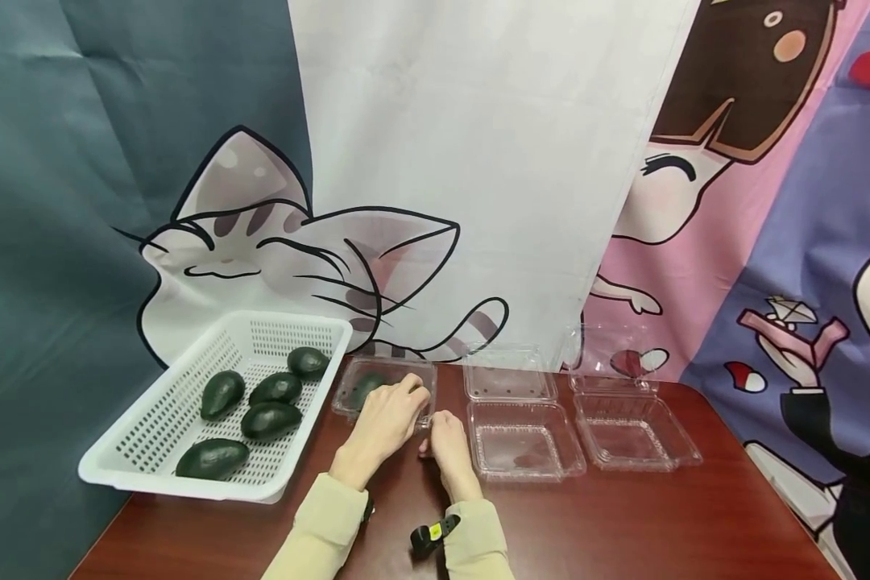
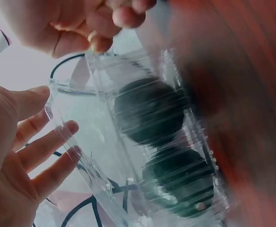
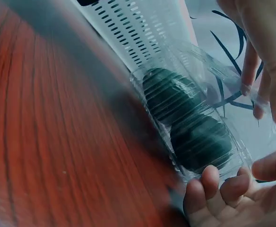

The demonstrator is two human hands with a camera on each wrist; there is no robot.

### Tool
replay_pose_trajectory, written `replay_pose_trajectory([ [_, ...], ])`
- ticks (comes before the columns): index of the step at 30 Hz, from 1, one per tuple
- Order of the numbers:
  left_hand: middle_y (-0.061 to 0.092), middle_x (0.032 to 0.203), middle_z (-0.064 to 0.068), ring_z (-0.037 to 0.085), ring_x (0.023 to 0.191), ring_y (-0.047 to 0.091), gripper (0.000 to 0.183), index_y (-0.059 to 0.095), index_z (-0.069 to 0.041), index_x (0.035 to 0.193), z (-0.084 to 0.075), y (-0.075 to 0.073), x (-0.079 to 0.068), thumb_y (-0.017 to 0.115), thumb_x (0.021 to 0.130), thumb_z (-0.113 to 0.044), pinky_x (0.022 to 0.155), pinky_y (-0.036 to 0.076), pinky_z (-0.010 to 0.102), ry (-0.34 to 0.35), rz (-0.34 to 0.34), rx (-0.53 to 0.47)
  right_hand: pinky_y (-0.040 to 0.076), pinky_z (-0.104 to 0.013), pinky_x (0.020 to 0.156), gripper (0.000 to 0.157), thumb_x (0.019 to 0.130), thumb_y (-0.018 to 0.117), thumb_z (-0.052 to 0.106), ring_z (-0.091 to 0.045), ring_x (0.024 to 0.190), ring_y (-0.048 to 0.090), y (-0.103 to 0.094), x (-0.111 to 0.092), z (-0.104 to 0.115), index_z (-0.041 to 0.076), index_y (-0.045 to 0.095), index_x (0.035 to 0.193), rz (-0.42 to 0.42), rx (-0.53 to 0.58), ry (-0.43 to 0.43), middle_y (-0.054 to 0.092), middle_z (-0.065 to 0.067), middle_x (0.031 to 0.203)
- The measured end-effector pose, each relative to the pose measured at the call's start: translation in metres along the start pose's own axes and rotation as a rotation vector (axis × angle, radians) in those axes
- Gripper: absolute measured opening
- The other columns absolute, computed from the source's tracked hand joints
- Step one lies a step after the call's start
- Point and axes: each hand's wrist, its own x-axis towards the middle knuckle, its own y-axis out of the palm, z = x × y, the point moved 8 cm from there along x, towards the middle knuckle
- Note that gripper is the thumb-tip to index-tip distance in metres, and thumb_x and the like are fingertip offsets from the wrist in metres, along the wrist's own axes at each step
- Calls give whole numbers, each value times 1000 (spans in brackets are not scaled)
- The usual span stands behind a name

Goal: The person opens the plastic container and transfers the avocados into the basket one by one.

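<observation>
A clear plastic clamshell box (image 1: 345, 395) stands beside the white basket, its lid over two dark green avocados (image 2: 150, 111). My left hand (image 1: 391, 415) reaches over it. In the left wrist view the left fingers (image 2: 43, 151) are spread and nearly straight, touching the clear lid (image 2: 88, 127), with the thumb at its edge. At the box's near right corner, my right hand (image 1: 449, 447) pinches the rim. The right wrist view shows the right fingers (image 3: 209, 182) curled at the box's side. Whether the lid is fully latched cannot be seen.
A white perforated basket (image 1: 109, 451) at left holds several avocados (image 1: 213, 459). Two clear clamshell boxes stand with raised lids at right, a nearer one (image 1: 478, 451) and a farther one (image 1: 667, 463). All rest on a reddish-brown table (image 1: 623, 524) before a printed cloth backdrop (image 1: 493, 161).
</observation>
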Motion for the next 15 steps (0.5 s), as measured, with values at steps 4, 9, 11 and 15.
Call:
replay_pose_trajectory([
  [4,61,100,2,25,61,60,4,68,-15,88,-6,0,2,67,91,-13,54,51,39,18,18,-6,52,-32,44,22,98,46,14,-18,47,55,-6,7,4,-2,54,110,-40,-68,-28,56,-12,72],
  [9,64,100,1,24,68,64,7,70,-14,92,-11,-2,5,69,86,-9,58,52,39,41,26,2,46,-30,49,29,94,55,12,-15,49,51,-11,13,11,4,59,122,-95,-237,-147,52,-1,66],
  [11,65,98,1,23,73,66,7,70,-14,92,-12,-5,5,69,87,-8,63,53,39,45,17,8,42,-30,52,28,91,56,8,-13,51,48,-11,12,15,5,63,118,-111,-279,-185,50,2,63],
  [15,66,97,-2,20,80,67,5,70,-15,92,-10,-17,9,65,93,-13,75,53,38,43,-35,1,41,-32,55,29,84,58,2,-13,54,47,-14,10,21,1,64,112,-137,-305,-228,50,2,62],
])
